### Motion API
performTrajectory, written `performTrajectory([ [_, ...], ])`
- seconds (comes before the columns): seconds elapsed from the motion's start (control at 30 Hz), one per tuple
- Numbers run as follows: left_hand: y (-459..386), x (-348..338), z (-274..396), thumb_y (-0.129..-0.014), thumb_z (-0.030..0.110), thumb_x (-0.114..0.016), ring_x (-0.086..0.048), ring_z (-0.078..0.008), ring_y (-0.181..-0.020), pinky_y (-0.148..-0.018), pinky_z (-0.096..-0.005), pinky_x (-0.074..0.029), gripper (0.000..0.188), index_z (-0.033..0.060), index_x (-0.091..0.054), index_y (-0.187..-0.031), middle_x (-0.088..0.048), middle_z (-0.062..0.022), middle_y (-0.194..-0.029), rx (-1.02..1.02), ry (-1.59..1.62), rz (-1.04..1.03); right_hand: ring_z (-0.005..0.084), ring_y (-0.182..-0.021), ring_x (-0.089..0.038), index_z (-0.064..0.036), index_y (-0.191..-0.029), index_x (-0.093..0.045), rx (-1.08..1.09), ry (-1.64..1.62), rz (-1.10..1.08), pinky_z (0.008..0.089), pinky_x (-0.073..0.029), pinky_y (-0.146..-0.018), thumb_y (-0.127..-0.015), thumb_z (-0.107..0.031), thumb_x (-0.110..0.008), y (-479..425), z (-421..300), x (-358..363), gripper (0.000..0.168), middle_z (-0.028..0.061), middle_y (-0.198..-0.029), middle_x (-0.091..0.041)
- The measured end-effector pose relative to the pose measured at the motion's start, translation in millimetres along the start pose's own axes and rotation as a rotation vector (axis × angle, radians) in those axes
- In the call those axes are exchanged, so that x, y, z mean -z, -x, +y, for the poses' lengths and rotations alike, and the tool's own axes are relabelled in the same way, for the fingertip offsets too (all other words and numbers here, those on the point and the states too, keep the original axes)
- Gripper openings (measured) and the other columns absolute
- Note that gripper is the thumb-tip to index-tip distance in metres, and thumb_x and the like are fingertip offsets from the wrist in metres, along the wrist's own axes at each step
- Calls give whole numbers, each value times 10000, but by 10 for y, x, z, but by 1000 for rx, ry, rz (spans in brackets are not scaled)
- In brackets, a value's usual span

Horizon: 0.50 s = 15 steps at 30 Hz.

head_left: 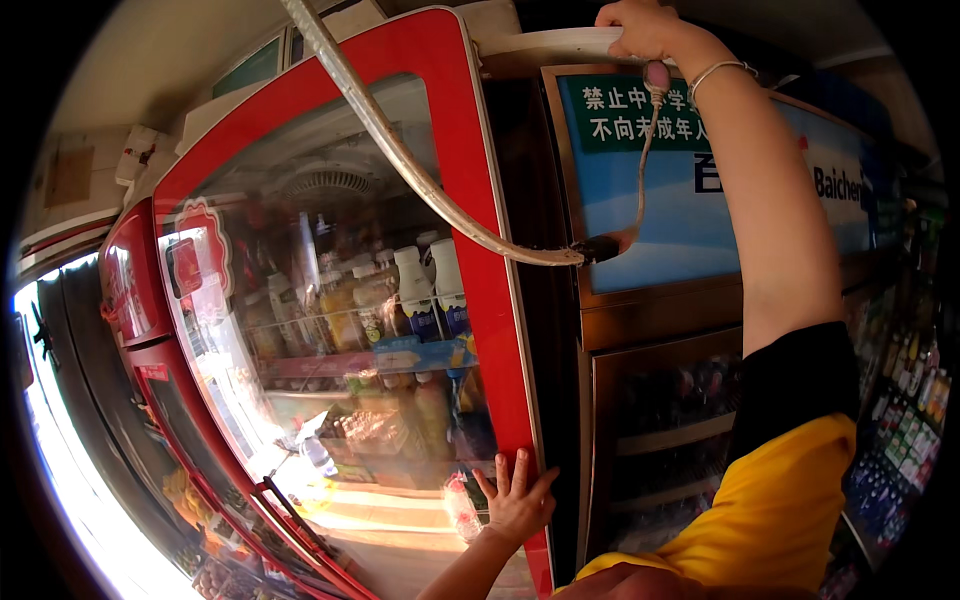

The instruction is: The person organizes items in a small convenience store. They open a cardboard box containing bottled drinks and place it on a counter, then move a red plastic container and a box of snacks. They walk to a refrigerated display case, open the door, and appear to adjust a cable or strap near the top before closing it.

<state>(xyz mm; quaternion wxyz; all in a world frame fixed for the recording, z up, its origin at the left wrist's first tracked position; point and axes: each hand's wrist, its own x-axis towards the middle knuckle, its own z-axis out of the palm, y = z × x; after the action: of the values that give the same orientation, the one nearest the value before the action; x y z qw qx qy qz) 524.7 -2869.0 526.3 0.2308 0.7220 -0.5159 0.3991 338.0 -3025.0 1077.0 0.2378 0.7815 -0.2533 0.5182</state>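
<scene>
My left hand (517,499) lies with spread fingers against the lower red frame and glass of a refrigerator door (469,150). Raised high, my right hand (645,28) rests with bent fingers at a pale ledge (555,43) above a second, brown-framed drinks cooler (652,319); whether it grips anything is unclear. Just below it hangs a pinkish knob-like piece (657,75) on a thin cord. The cord runs down to a dark, worn joint (600,247) on a thick pale cable or hose (382,135), which curves across the red door from the top left.
Bottles (415,281) and cartons stand behind the door glass, which has strong reflections. A blue sign panel (652,217) with writing tops the brown cooler. Shelves of packaged goods (911,442) are at the far right. A red-framed cabinet (139,277) and a bright doorway lie left.
</scene>
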Motion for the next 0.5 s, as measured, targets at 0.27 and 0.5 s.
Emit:
performTrajectory([
  [0.27, 38, -77, 30, -676, 264, -659, -121, -477, -1341, -1000, -701, -7, 362, 330, -660, -1032, -186, -191, -1472, 16, 34, 46, 354, -1086, -516, -166, -1093, -623, 6, -96, -133, 444, -443, -875, -650, -181, -700, -59, -18, 61, 450, 182, -1095, -585],
  [0.5, 28, -148, 3, -659, 267, -670, -116, -469, -1347, -1012, -685, 2, 312, 328, -680, -964, -199, -190, -1470, -11, 9, 136, 347, -1059, -540, -148, -1089, -625, 81, -107, -165, 450, -452, -848, -648, -157, -709, -107, 6, 42, 449, 169, -1119, -593],
])
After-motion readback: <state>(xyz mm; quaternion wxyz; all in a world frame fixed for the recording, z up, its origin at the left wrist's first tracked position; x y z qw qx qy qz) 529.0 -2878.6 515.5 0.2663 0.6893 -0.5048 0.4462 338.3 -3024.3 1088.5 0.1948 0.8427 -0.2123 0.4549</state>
